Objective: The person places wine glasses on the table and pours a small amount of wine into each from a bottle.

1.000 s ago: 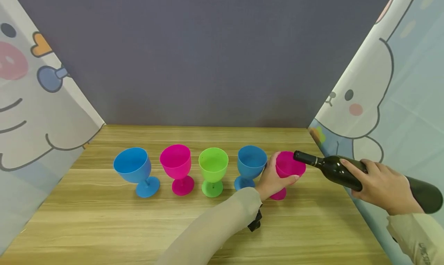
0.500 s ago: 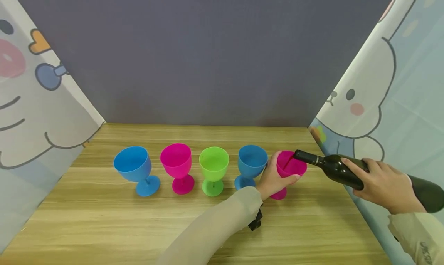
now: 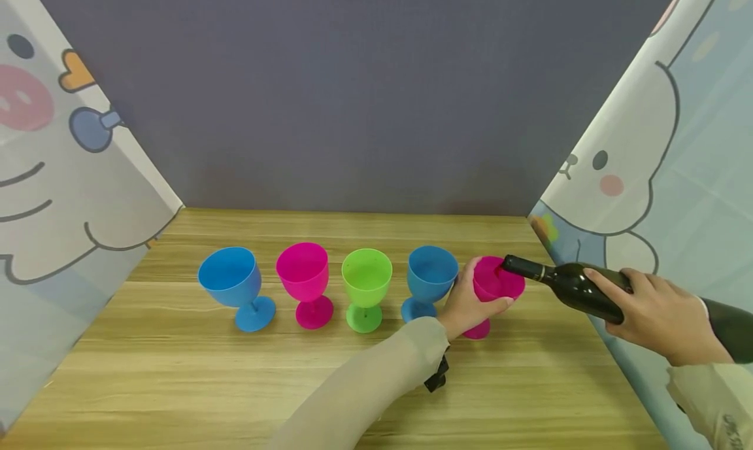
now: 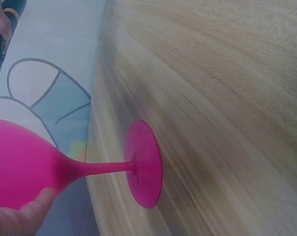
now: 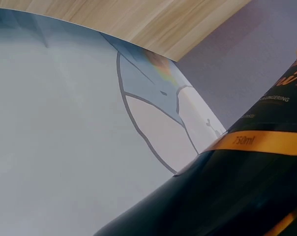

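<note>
My left hand (image 3: 465, 306) grips the bowl of the rightmost pink goblet (image 3: 499, 286), thumb and fingers curled round it. The left wrist view shows this goblet's stem and round foot (image 4: 144, 167) on the wooden table, with a fingertip (image 4: 43, 199) against the bowl. On the right, my right hand (image 3: 661, 316) holds a dark wine bottle (image 3: 579, 292) round its body, tilted so its mouth hangs over the goblet's rim. Dark red shows inside the goblet just below the mouth. In the right wrist view the bottle's orange band (image 5: 266, 142) reads 750ml.
Left of the held goblet stand a blue goblet (image 3: 432, 273), a green goblet (image 3: 366, 280), another pink goblet (image 3: 302, 273) and another blue goblet (image 3: 231, 280) in a row. A grey panel (image 3: 353, 97) rises behind the wooden table (image 3: 235, 384). Printed cloth walls flank both sides.
A dark red stream appeared from the bottle's mouth into the goblet half a second ago; a shorter red patch shows there now. Both hands keep their holds. The head view has shifted slightly.
</note>
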`<move>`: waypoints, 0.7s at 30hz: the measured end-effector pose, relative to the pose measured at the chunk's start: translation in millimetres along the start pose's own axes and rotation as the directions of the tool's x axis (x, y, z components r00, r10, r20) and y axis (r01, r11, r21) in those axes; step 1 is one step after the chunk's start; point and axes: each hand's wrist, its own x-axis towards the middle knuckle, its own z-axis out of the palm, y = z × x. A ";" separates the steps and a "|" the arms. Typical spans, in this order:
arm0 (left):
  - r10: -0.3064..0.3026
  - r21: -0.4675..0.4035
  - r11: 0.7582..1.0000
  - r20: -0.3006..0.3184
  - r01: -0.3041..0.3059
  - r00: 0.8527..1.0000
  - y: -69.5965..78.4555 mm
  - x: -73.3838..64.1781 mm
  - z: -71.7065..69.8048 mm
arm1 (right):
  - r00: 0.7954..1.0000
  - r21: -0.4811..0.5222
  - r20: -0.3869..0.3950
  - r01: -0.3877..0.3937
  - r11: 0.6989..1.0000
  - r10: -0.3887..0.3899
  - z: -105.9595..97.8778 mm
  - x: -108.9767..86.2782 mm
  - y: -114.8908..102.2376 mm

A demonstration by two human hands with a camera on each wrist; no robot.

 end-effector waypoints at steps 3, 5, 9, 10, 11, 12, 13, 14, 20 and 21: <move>0.008 -0.008 1.000 0.003 -0.008 1.000 0.2 -0.2 -0.6 | 1.000 0.000 0.001 0.005 1.000 -0.005 0.2 0.5 0.7; 0.012 -0.006 1.000 0.005 -0.012 1.000 0.5 -0.3 -0.8 | 1.000 -0.003 0.001 0.008 1.000 -0.008 0.4 0.6 1.1; 0.024 -0.005 1.000 0.004 -0.024 1.000 0.3 1.1 -1.3 | 1.000 -0.006 -0.004 0.015 1.000 -0.015 1.1 1.9 2.1; 0.026 -0.005 1.000 0.003 -0.026 1.000 0.4 1.1 -1.6 | 1.000 -0.007 -0.004 0.015 1.000 -0.015 1.2 2.1 2.3; 0.027 -0.007 1.000 0.002 -0.027 1.000 0.2 1.1 -1.6 | 1.000 -0.006 -0.003 0.016 1.000 -0.016 1.3 2.2 2.3; 0.027 -0.006 1.000 0.001 -0.027 1.000 0.2 1.1 -1.5 | 1.000 -0.004 -0.002 0.016 1.000 -0.016 1.4 2.1 2.2; 0.029 -0.005 1.000 0.001 -0.029 1.000 0.1 1.1 -1.4 | 1.000 -0.004 0.000 0.014 1.000 -0.014 1.3 1.6 2.0; 0.030 -0.004 1.000 0.001 -0.030 1.000 0.0 0.8 -1.3 | 1.000 -0.002 0.002 0.011 1.000 -0.011 1.2 1.1 1.7; 0.035 -0.002 0.999 0.005 -0.035 0.999 0.0 -0.3 -0.9 | 1.000 0.001 0.005 0.002 1.000 -0.002 1.4 -1.6 0.0; 0.035 -0.003 0.999 0.004 -0.035 0.999 -0.2 -0.2 -0.9 | 1.000 0.001 0.005 0.002 1.000 -0.002 1.7 -1.3 0.0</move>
